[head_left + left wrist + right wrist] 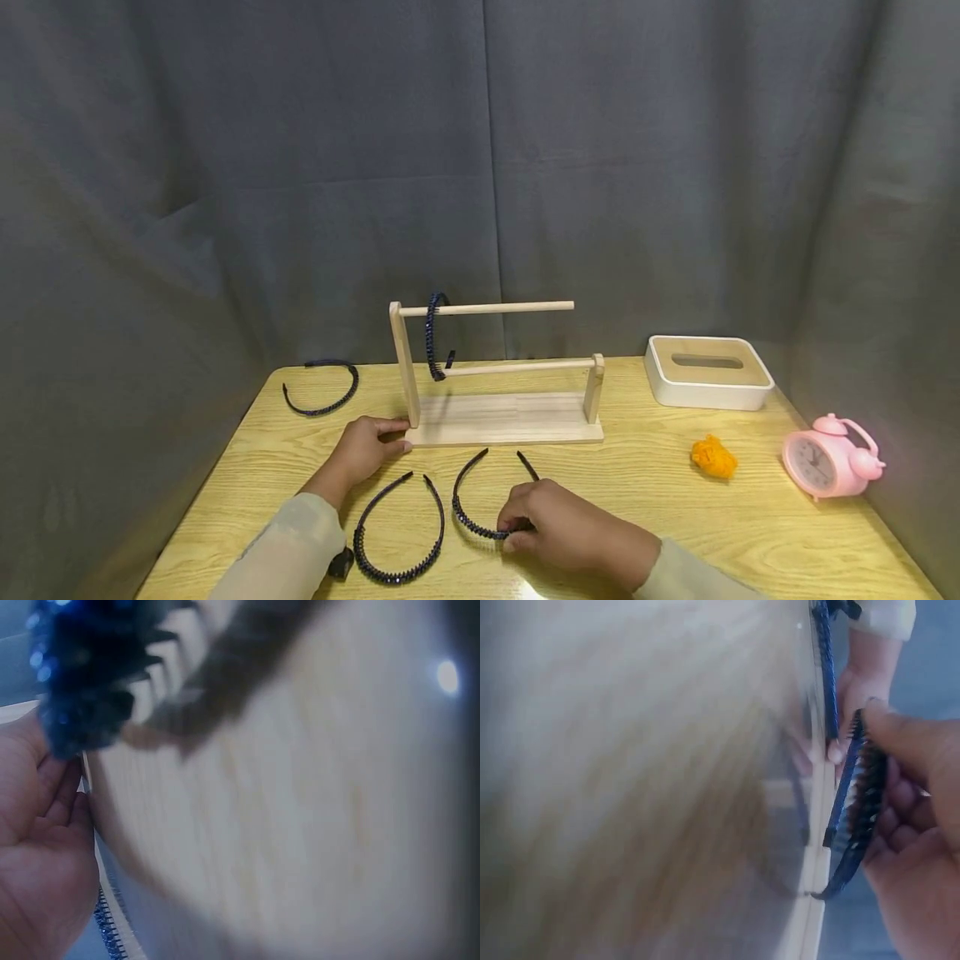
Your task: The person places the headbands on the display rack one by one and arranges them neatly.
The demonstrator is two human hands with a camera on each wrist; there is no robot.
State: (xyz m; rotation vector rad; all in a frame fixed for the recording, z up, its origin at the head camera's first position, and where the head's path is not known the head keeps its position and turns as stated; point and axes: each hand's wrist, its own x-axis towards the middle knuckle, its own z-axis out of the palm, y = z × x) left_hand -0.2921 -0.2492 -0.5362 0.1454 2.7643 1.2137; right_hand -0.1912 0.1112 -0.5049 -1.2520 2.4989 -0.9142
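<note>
In the head view a wooden stand [500,432] with two bars stands on the table, a dark-blue toothed headband [431,333] hanging on its bars near the left post. My left hand [362,450] holds the left end of the stand's base, thumb toward the front corner. My right hand [558,521] pinches another dark headband [468,522] by its toothed arch, its tips pointing toward the stand. This headband [866,795] also shows in the right wrist view. A third headband [397,575] lies between my forearms, toward the near edge.
One more headband [330,408] lies at the table's back left. A white tissue box [708,396] with a wooden top sits at the back right. Nearer are an orange crumpled cloth [713,457] and a pink alarm clock [832,458]. Grey curtains [360,167] enclose the back and sides.
</note>
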